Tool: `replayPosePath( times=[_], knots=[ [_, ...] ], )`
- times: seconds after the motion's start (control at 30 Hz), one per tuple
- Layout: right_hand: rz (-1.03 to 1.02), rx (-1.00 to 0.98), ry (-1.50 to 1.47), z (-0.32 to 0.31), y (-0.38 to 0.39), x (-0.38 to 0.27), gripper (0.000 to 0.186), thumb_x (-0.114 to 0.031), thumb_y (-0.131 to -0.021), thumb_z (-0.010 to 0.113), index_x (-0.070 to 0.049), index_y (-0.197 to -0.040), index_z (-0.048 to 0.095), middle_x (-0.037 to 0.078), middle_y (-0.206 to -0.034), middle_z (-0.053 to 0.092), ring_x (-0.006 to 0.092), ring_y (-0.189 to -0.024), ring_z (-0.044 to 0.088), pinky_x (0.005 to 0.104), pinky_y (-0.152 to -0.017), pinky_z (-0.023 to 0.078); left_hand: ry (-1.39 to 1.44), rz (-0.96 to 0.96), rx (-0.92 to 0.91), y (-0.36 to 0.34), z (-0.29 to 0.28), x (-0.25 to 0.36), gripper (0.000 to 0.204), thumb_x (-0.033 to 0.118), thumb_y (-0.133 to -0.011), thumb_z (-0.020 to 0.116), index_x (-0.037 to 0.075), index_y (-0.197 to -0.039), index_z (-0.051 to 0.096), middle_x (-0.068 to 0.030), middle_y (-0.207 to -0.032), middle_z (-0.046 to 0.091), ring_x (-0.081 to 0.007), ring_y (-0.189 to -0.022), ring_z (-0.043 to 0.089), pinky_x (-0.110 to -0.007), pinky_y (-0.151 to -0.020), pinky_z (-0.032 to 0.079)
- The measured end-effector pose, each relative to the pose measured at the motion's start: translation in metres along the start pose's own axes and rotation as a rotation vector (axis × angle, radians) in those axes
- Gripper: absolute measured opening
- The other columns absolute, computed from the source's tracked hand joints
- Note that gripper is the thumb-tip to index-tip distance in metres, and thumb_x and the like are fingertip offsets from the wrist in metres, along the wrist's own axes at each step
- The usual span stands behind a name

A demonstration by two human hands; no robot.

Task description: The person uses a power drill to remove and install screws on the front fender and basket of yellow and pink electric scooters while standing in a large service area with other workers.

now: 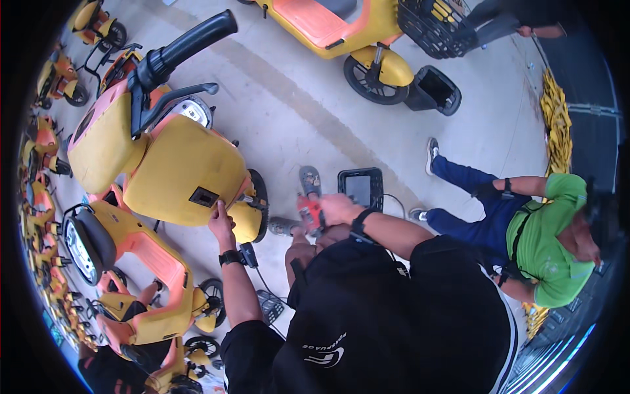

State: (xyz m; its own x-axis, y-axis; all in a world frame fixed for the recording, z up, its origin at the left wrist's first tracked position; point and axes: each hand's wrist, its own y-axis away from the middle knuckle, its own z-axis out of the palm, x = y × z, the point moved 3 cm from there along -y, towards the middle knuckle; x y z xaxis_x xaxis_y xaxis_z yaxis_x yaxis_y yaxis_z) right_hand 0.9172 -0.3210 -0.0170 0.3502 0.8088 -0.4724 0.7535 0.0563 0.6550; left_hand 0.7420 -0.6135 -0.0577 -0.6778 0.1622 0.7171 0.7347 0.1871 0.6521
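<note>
My left hand (222,223) is raised to the yellow front panel (174,167) of a scooter. Its fingers are pinched together at the lower edge of a dark rectangular recess (202,196); anything between them is too small to make out. My right hand (338,209) grips a red power tool (310,213) in front of my legs, apart from the scooter. Above the panel stick out the scooter's black handlebar grip (197,49) and brake lever (180,98). The front wheel (260,205) shows beside the panel.
A black frame-shaped part (361,186) lies on the floor beyond my right hand. Another yellow scooter (315,26) with a black basket (436,29) stands at the far side. A person in green (551,243) is at my right. Several scooters line the left; yellow parts (556,125) are piled at the right.
</note>
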Motion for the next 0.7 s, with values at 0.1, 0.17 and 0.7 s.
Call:
replayPosePath(
  times=[0.1, 0.17, 0.7],
  knots=[
    [0.235, -0.039, -0.057, 0.009, 0.025, 0.054, 0.029, -0.019, -0.058, 0.071, -0.002, -0.081, 0.068, 0.020, -0.085, 0.066, 0.0353, -0.082, 0.065, 0.0417, -0.075, 0.054, -0.221, 0.115, 0.137, -0.005, -0.005, 0.001, 0.036, 0.033, -0.089, 0.063, -0.002, -0.080, 0.058, 0.0049, -0.048, 0.034, -0.0056, -0.037, 0.031, -0.022, -0.034, 0.024],
    [0.367, 0.060, -0.183, 0.030, 0.047, 0.095, 0.041, -0.027, -0.054, 0.075, -0.007, -0.089, 0.068, 0.019, -0.088, 0.066, 0.0360, -0.085, 0.064, 0.0423, -0.078, 0.052, -0.242, 0.167, 0.131, -0.012, -0.015, -0.008, 0.035, 0.032, -0.090, 0.061, -0.002, -0.082, 0.058, 0.0045, -0.050, 0.036, -0.0057, -0.037, 0.031, -0.023, -0.034, 0.024],
    [1.303, 0.127, -0.985, 0.218, 0.283, 0.098, 0.054, -0.048, -0.070, 0.071, -0.005, -0.102, 0.068, 0.010, -0.090, 0.067, 0.0191, -0.084, 0.063, 0.0313, -0.078, 0.048, 0.461, -0.074, -0.372, -0.022, 0.015, -0.022, 0.028, 0.038, -0.098, 0.045, 0.012, -0.097, 0.055, 0.0054, -0.056, 0.032, -0.0076, -0.047, 0.031, -0.024, -0.042, 0.027]
  ],
)
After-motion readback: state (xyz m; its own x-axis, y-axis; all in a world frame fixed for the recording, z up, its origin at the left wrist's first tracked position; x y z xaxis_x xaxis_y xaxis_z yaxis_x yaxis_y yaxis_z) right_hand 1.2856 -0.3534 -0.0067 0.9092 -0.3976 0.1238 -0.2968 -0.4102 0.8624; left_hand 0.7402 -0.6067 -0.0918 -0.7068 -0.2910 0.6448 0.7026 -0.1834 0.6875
